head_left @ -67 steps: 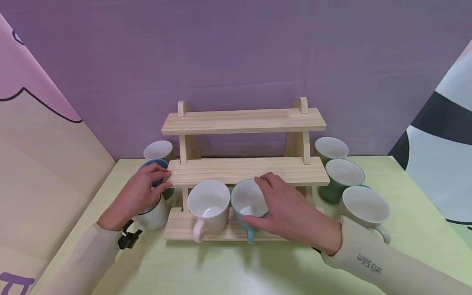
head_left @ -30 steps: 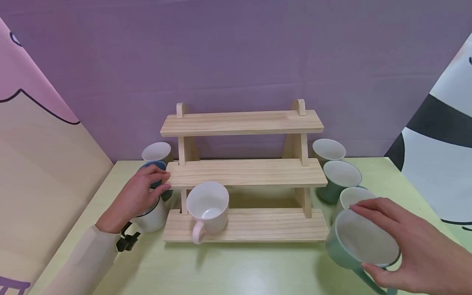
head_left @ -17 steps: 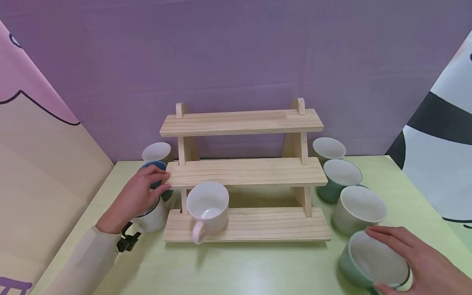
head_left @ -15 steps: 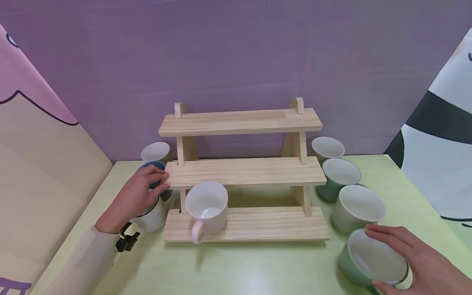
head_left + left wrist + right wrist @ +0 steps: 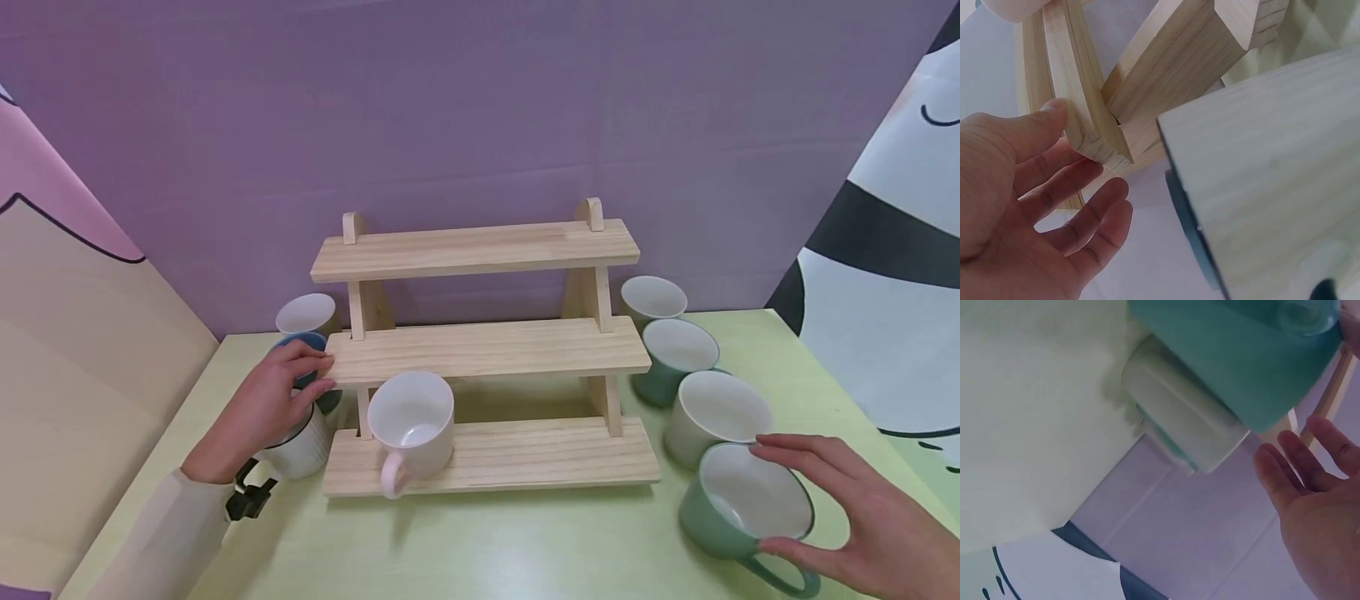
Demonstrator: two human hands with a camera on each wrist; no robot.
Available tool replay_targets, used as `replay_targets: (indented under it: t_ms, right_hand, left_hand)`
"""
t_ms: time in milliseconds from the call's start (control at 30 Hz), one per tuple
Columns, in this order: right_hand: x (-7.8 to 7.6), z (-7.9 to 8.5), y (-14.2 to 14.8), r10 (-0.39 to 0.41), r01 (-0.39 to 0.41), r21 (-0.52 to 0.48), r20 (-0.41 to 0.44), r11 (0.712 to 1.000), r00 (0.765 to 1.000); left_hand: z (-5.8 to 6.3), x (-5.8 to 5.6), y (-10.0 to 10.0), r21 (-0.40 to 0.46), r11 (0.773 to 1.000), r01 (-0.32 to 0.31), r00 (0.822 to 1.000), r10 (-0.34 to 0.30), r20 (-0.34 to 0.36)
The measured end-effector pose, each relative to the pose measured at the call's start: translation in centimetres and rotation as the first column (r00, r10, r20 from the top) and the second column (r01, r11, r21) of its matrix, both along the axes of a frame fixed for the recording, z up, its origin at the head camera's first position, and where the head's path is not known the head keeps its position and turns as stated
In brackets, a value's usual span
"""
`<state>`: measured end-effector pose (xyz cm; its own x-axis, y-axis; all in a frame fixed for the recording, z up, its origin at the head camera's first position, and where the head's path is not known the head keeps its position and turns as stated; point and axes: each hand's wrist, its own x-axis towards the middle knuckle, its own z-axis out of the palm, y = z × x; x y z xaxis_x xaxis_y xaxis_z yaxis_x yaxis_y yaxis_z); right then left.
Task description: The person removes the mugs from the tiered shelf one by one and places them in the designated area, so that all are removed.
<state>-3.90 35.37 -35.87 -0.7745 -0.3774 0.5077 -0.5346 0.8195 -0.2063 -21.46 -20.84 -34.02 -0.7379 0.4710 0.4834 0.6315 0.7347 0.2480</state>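
Note:
In the head view my left hand [image 5: 258,408] pinches the left end of the middle board of a three-tier wooden shelf [image 5: 487,350]. The left wrist view shows the thumb on the board's front edge and fingers behind it. On the lowest board stands a white mug [image 5: 412,421] with a pale pink handle. A green mug [image 5: 720,521], white inside, stands upright on the table at the right front. My right hand [image 5: 862,508] is beside it, fingers spread and relaxed, thumb tip near its handle. From the right wrist, fingertips hover just off the mug's rim.
Behind the green mug stand a white mug [image 5: 693,425], a dark green mug [image 5: 667,367] and a further mug [image 5: 648,300]. Left of the shelf are a ribbed white mug [image 5: 303,446], a blue mug [image 5: 311,343] and a pale mug [image 5: 307,315]. A purple backdrop [image 5: 480,108] rises behind.
My right hand took the green mug off the lowest board, carried it right and set it on the table, then loosened its fingers. My left hand kept its hold on the shelf.

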Motion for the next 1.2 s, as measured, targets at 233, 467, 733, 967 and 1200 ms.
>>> replay_targets:
  t_ms: [233, 467, 733, 967, 1200]
  right_hand:
    - [-0.6, 0.9, 0.3, -0.025, 0.023, 0.041, 0.042, 0.999, 0.999]
    - [-4.2, 4.1, -1.0, 0.024, -0.026, 0.086, 0.027, 0.996, 0.999]
    - [-10.5, 5.8, -3.1, 0.089, -0.097, 0.119, 0.067, 0.988, 0.994]
    - [-14.6, 5.7, -5.1, 0.07, -0.1, 0.101, 0.268, 0.99, 0.961]
    - [-15.7, 5.4, -5.7, 0.06, -0.098, 0.102, 0.322, 0.99, 0.945]
  left_hand:
    - [0.2, 0.0, 0.0, -0.005, 1.0, -0.003, 1.0, 0.003, 0.008]
    - [0.2, 0.0, 0.0, -0.004, 1.0, -0.003, 1.0, 0.003, 0.015]
    - [0.1, 0.0, 0.0, -0.007, 1.0, -0.015, 0.999, 0.015, 0.034]
    - [0.1, 0.1, 0.1, -0.004, 1.0, -0.024, 0.998, 0.024, 0.057]
    - [0.0, 0.0, 0.1, -0.012, 0.999, -0.037, 0.998, 0.038, 0.056]
